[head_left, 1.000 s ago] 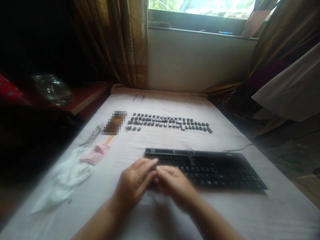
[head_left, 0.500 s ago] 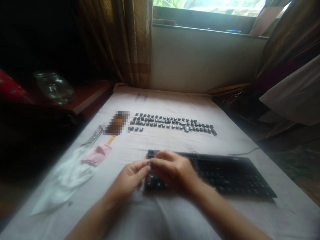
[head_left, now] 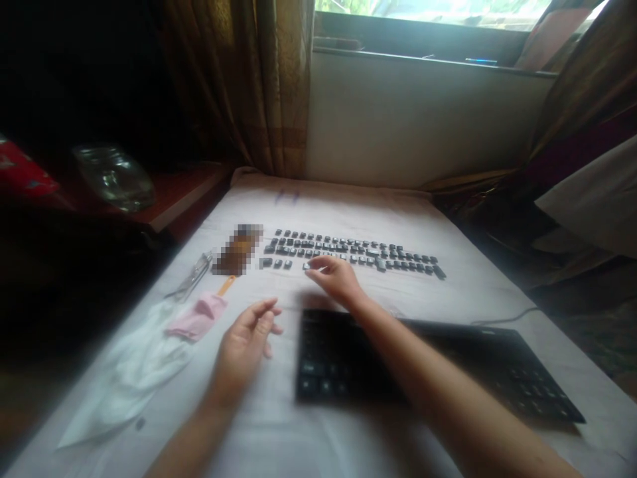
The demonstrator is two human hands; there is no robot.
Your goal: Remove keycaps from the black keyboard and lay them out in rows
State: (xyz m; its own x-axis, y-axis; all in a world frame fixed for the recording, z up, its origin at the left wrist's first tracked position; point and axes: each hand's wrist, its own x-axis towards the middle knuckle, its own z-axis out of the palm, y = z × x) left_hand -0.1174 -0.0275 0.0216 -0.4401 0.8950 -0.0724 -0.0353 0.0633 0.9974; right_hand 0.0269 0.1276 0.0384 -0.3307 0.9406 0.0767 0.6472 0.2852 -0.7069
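Observation:
My right hand [head_left: 334, 277] reaches over the keyboard to the loose keycaps, its thumb and forefinger closed around a keycap [head_left: 306, 265] at the near row. Several rows of dark keycaps [head_left: 343, 245] lie on the white cloth, with a few in a shorter row to the left of my hand. The black keyboard [head_left: 452, 338] lies below them, partly covered by my right forearm; some keys show at its left end. My left hand [head_left: 251, 332] hovers left of the keyboard, fingers loosely apart and holding nothing I can see.
At left lie a pink cloth [head_left: 199, 317] with an orange handle, metal tools [head_left: 194, 275], a pixelated object [head_left: 237, 251] and a crumpled white cloth [head_left: 134, 358]. One small dark piece [head_left: 140, 423] sits near the front. A glass jar [head_left: 117, 178] stands on a side shelf. A cable [head_left: 502, 318] trails right.
My right hand has moved from the keyboard's left end forward to the keycap rows with a keycap. My left hand has drawn back left and opened. The view has shifted slightly.

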